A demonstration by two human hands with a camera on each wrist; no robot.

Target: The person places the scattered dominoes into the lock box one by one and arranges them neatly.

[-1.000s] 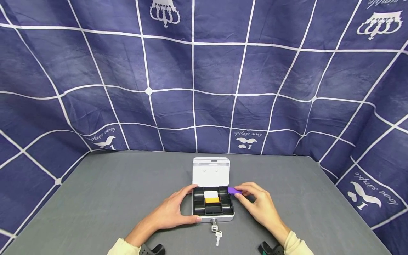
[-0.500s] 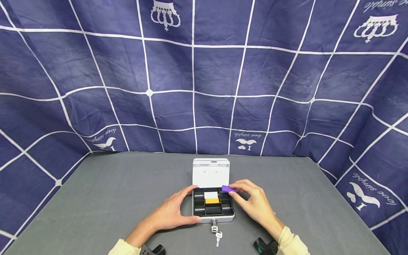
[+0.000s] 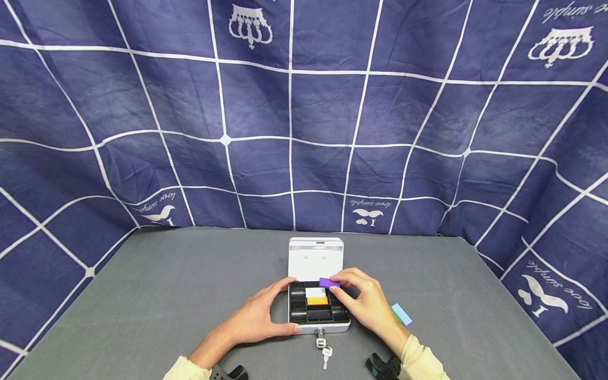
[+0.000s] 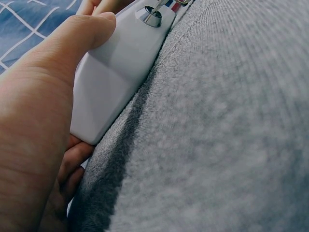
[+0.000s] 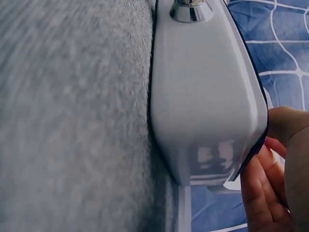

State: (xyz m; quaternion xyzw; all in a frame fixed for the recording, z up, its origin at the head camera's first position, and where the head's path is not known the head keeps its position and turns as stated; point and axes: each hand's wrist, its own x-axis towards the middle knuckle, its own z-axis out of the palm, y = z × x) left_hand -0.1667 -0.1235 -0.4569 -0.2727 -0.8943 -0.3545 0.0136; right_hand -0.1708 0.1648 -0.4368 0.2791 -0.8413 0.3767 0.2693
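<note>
A small white cash box [image 3: 325, 329] stands on the grey table with its lid [image 3: 315, 265] raised, showing a black tray [image 3: 319, 315] split into compartments. A white block [image 3: 315, 292] and an orange block [image 3: 317, 301] lie in the tray's middle column. My left hand [image 3: 258, 316] grips the box's left side, thumb at the front corner and fingers toward the back. Between thumb and fingers my right hand [image 3: 366, 301] pinches a purple block [image 3: 328, 283] over the tray's back part. In the right wrist view the box's side [image 5: 207, 96] hides most of that block.
Keys [image 3: 326, 354] hang from the lock [image 3: 320, 332] at the box's front. Right of my right wrist lies a light blue block [image 3: 401, 314] with a green edge beside it, partly covered. A blue curtain [image 3: 313, 116] with white lines rises behind the table.
My right hand has moved left with the purple block, from the box's right edge to over the tray. The light blue block has come into sight. My left hand stays in place.
</note>
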